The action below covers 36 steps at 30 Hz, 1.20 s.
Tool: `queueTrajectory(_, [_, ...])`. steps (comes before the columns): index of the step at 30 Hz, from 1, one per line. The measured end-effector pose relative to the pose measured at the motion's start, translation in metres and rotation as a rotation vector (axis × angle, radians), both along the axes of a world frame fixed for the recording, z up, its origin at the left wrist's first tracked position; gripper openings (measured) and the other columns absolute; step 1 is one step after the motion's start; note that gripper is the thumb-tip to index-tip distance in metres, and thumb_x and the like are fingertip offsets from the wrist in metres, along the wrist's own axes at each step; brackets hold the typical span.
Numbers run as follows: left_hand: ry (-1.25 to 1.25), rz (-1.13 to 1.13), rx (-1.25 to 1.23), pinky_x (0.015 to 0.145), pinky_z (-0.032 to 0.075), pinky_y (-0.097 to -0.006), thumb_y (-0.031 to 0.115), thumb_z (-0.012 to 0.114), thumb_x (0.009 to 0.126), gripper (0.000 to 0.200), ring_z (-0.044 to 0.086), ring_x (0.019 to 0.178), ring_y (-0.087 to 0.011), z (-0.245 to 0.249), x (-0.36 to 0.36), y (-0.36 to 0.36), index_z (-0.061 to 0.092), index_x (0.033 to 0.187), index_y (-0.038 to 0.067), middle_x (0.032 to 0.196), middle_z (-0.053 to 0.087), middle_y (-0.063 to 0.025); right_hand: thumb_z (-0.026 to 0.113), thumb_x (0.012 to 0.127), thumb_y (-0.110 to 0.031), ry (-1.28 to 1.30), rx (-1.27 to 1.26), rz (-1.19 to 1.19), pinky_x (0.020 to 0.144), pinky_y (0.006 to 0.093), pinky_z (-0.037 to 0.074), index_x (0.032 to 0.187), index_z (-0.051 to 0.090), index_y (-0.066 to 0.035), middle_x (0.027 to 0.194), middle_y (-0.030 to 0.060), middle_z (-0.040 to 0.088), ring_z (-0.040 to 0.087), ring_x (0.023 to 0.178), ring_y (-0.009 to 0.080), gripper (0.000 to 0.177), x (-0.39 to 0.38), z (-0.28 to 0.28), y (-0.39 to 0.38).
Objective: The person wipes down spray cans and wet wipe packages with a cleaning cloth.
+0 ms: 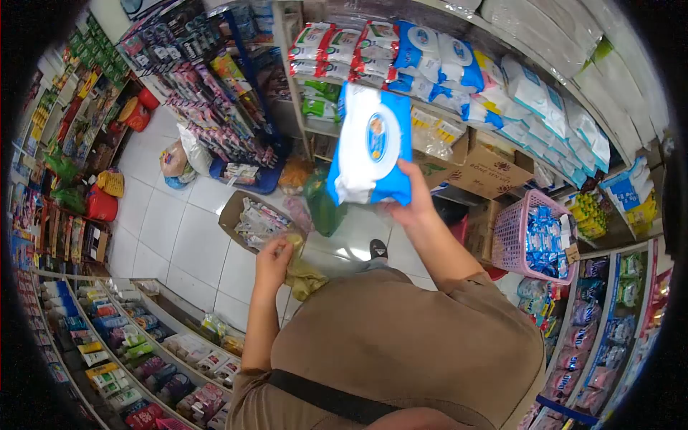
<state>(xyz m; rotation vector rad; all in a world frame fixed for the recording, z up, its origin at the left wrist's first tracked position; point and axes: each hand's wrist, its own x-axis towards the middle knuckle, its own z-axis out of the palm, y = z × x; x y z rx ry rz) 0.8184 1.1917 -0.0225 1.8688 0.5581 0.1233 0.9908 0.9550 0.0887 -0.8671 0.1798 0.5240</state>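
Observation:
My right hand (414,196) grips a blue-and-white pack of wet wipes (374,143) by its lower right corner. The pack is raised in front of the shelf, its white face and oval label toward me. Lower and to the left, my left hand (274,262) is closed, fingertips together, on a crumpled yellow-green cloth (307,278) that hangs down beside my shirt. Beyond the pack, more wipes packs in blue and white (459,63) and in red and white (312,41) lie stacked on the shelf.
A cardboard box (247,222) of wrapped items stands on the tiled floor (190,233). To the right are a pink basket (510,228) of blue packets and a brown carton (489,172). A hanging-goods rack (208,86) stands left; shelves of tubes (107,355) run along the lower left.

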Motion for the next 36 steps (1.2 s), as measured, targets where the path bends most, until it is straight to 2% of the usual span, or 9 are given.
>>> queueTrajectory(5, [0.742, -0.422, 0.289, 0.072, 0.046, -0.0406, 0.039, 0.061, 0.075, 0.039, 0.060, 0.085, -0.0319, -0.123, -0.009, 0.000, 0.062, 0.091, 0.003, 0.086, 0.062, -0.0198, 0.058, 0.075, -0.041, -0.205, -0.086, -0.136, 0.085, 0.0467, 0.039, 0.122, 0.045, -0.013, 0.117, 0.0045, 0.054, 0.048, 0.109, 0.0248, 0.056, 0.085, 0.034, -0.068])
queueTrajectory(9, [0.803, -0.208, -0.527, 0.074, 0.047, -0.0395, 0.037, 0.058, 0.079, 0.041, 0.059, 0.086, -0.0291, -0.214, -0.054, -0.027, 0.059, 0.101, 0.003, 0.100, 0.060, -0.0172, 0.059, 0.077, -0.038, -0.319, -0.229, -0.246, 0.080, 0.0499, 0.045, 0.116, 0.049, -0.011, 0.112, 0.0085, 0.057, 0.056, 0.098, 0.0278, 0.049, 0.165, 0.061, -0.108])
queueTrajectory(10, [0.743, -0.067, -0.851, 0.074, 0.047, -0.0393, 0.036, 0.057, 0.080, 0.040, 0.059, 0.086, -0.0280, -0.213, -0.054, -0.039, 0.059, 0.104, 0.003, 0.102, 0.060, -0.0157, 0.059, 0.077, -0.037, -0.292, -0.244, -0.256, 0.080, 0.0493, 0.046, 0.115, 0.049, -0.010, 0.111, 0.0086, 0.057, 0.056, 0.098, 0.0277, 0.048, 0.179, 0.073, -0.113])
queueTrajectory(14, [0.896, -0.110, -0.751, 0.072, 0.047, -0.0350, 0.030, 0.054, 0.085, 0.033, 0.058, 0.082, -0.0217, -0.151, -0.037, -0.072, 0.058, 0.104, 0.004, 0.102, 0.059, -0.0102, 0.060, 0.077, -0.036, -0.289, -0.220, -0.225, 0.081, 0.0495, 0.046, 0.112, 0.051, -0.009, 0.108, 0.0103, 0.058, 0.057, 0.098, 0.0278, 0.045, 0.245, 0.096, -0.131])
queueTrajectory(25, [0.519, -0.362, -0.386, 0.065, 0.047, -0.0310, 0.027, 0.052, 0.087, 0.026, 0.057, 0.074, -0.0181, -0.181, -0.038, -0.075, 0.059, 0.096, 0.004, 0.089, 0.060, -0.0080, 0.058, 0.078, -0.034, -0.301, -0.235, -0.023, 0.080, 0.0544, 0.046, 0.109, 0.052, -0.009, 0.110, 0.0108, 0.056, 0.054, 0.101, 0.0315, 0.040, 0.336, 0.090, -0.085])
queueTrajectory(28, [0.431, 0.082, -0.625, 0.062, 0.047, -0.0291, 0.026, 0.052, 0.087, 0.024, 0.057, 0.070, -0.0171, -0.192, -0.052, -0.066, 0.059, 0.091, 0.003, 0.083, 0.061, -0.0074, 0.048, 0.082, -0.043, -0.459, -0.581, -0.013, 0.075, 0.0488, 0.050, 0.111, 0.050, -0.011, 0.103, 0.0085, 0.056, 0.055, 0.097, 0.0260, 0.044, 0.321, 0.106, -0.076])
queueTrajectory(33, [0.402, 0.246, -0.558, 0.057, 0.045, -0.0278, 0.024, 0.054, 0.085, 0.022, 0.055, 0.060, -0.0143, -0.174, -0.053, -0.056, 0.058, 0.079, 0.003, 0.069, 0.059, -0.0035, 0.036, 0.084, -0.050, -0.725, -1.550, 0.178, 0.090, 0.0424, 0.040, 0.117, 0.052, -0.005, 0.119, 0.0150, 0.053, 0.052, 0.106, 0.0315, 0.057, 0.360, 0.104, -0.092])
queueTrajectory(34, [0.387, 0.255, -0.571, 0.057, 0.045, -0.0274, 0.024, 0.055, 0.085, 0.022, 0.054, 0.058, -0.0135, -0.170, -0.048, -0.056, 0.057, 0.077, 0.003, 0.068, 0.058, -0.0030, 0.029, 0.085, -0.052, -0.986, -1.731, -0.009, 0.085, 0.0385, 0.044, 0.096, 0.061, 0.001, 0.098, 0.0243, 0.059, 0.057, 0.091, 0.0353, 0.064, 0.360, 0.092, -0.089])
queueTrajectory(36, [0.428, 0.205, -0.490, 0.057, 0.045, -0.0271, 0.025, 0.055, 0.085, 0.022, 0.055, 0.060, -0.0132, -0.152, -0.031, -0.058, 0.058, 0.080, 0.003, 0.069, 0.059, -0.0030, 0.032, 0.085, -0.050, -0.933, -1.730, 0.039, 0.093, 0.0411, 0.037, 0.108, 0.057, 0.000, 0.113, 0.0222, 0.052, 0.050, 0.106, 0.0353, 0.060, 0.346, 0.096, -0.093])
